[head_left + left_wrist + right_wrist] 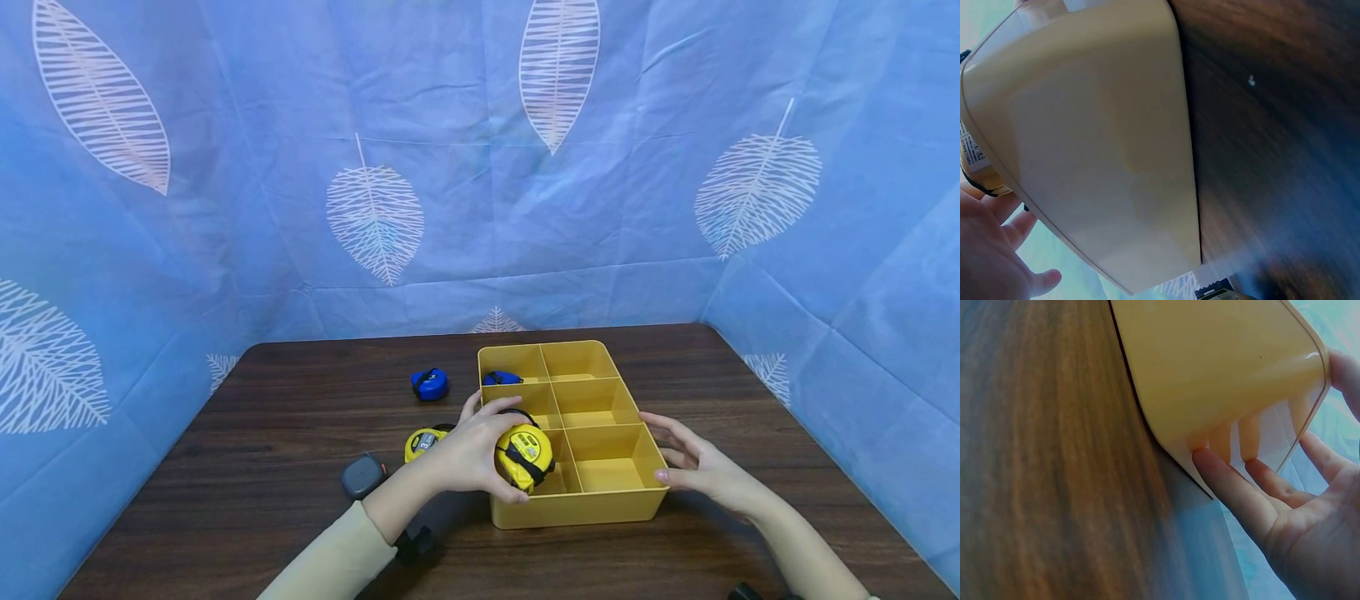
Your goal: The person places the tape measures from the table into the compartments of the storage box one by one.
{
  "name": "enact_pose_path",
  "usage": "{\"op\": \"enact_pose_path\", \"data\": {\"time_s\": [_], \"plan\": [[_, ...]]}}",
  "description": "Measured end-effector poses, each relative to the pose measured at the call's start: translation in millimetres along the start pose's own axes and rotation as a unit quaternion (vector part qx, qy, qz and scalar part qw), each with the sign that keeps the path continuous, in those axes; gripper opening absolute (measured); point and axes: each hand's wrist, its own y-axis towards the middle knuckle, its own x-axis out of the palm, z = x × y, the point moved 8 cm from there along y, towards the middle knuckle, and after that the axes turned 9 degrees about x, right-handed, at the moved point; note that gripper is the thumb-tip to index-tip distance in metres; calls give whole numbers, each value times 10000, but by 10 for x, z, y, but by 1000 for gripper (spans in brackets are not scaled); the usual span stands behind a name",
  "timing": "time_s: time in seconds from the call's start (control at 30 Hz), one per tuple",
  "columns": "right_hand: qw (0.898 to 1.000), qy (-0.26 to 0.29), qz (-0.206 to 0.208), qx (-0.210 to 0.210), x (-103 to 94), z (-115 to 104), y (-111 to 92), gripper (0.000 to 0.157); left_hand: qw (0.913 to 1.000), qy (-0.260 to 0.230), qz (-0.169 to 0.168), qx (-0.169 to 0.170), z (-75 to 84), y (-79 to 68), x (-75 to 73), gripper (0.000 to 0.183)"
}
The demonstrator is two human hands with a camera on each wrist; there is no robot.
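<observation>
Over the near-left compartment of a yellow divided box (577, 510), my left hand (468, 454) grips a yellow tape measure (525, 454) with black trim. The thumb is on its near side and the fingers reach over the far side. In the left wrist view, this hand (991, 250) and the tape measure (975, 156) show past the box's rim. My right hand (701, 471) rests against the box's right side near the front corner, thumb at the rim. In the right wrist view, its extended fingers (1225, 487) touch the outer wall (1222, 369).
A blue tape measure (501, 378) lies in the far-left compartment. Left of the box on the dark wood table (300, 400) are another blue tape measure (430, 385), a second yellow one (422, 442) partly behind my left wrist, and a dark grey rounded case (363, 476). Blue leaf-print cloth (465, 208) hangs behind.
</observation>
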Motion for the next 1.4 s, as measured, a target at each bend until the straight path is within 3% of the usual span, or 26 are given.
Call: {"op": "enact_pose_path", "data": {"time_s": [0.8,1.4], "plan": [[9999,106,-68,-9,4,-30,-3,71,9992,157,46,368,-4,61,11,73],[10000,-5,-13,-32,-9,-3,5,71,9993,67,-132,334,-30,118,41,74]]}}
